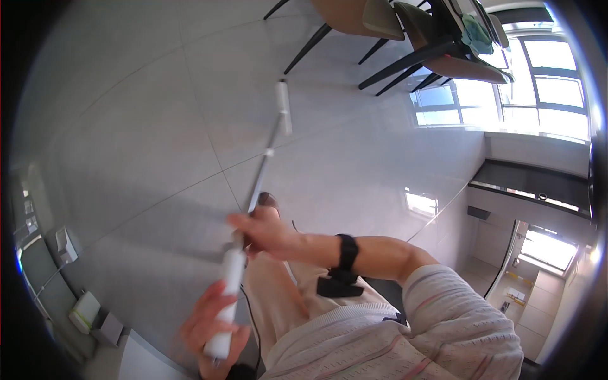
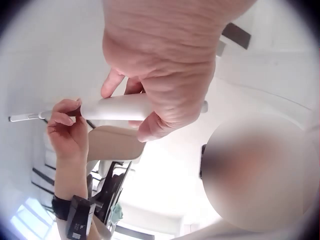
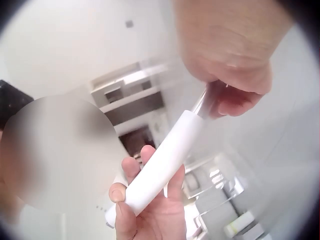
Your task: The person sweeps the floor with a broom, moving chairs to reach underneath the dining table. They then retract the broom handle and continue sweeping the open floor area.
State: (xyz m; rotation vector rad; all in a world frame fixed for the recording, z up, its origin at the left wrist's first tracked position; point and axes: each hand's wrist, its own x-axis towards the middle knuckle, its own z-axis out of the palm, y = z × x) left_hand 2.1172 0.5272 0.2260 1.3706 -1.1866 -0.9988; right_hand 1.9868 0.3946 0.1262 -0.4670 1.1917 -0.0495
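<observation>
A long-handled mop [image 1: 258, 180] with a thick white grip, a thin metal pole and a narrow white head [image 1: 285, 107] slants away from the body over the floor. My left hand [image 1: 215, 326] holds the white grip [image 3: 157, 167] near its end, thumb on one side and fingers on the other. Farther down, just past the grip, my right hand [image 1: 272, 234] is wrapped around the metal pole. In the left wrist view, the left hand [image 2: 165, 65] covers part of the white grip. The right hand [image 3: 230, 65] hides a stretch of pole in its own view.
Chairs [image 1: 361, 19] with dark legs stand beyond the mop head, by a table. Grey tiles cover the floor [image 1: 145, 139]. Windows [image 1: 538, 79] line the far right, with a doorway [image 1: 516, 253] below them. Furniture [image 1: 104, 323] stands at the lower left.
</observation>
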